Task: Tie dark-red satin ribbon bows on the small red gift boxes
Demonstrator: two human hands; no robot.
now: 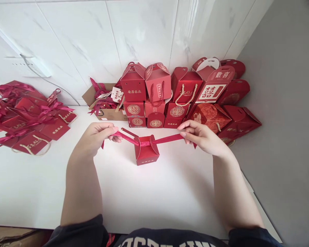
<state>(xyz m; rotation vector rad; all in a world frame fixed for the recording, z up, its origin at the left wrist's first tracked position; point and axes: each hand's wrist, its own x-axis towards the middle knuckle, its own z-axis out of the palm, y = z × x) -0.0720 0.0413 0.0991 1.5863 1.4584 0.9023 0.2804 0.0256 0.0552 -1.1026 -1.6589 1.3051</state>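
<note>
A small red gift box (147,156) stands on the white table between my hands, gold lettering on its near side. Crimson ribbon (167,138) runs through the top of the box and stretches out to both sides. My left hand (103,135) pinches the ribbon's left stretch, a short tail hanging below the fingers. On the other side my right hand (195,135) grips the right stretch between thumb and fingers. A narrow red tag (128,132) with a small hole sticks out at the box's upper left. Neither hand touches the box itself.
Stacked red gift boxes (135,87) line the tiled wall, several with cord handles. Beside them a cardboard box (110,114) holds ribbons and tags. Ribbon-tied boxes (55,128) are piled at the left. A grey panel (280,130) bounds the white table (154,199) on the right.
</note>
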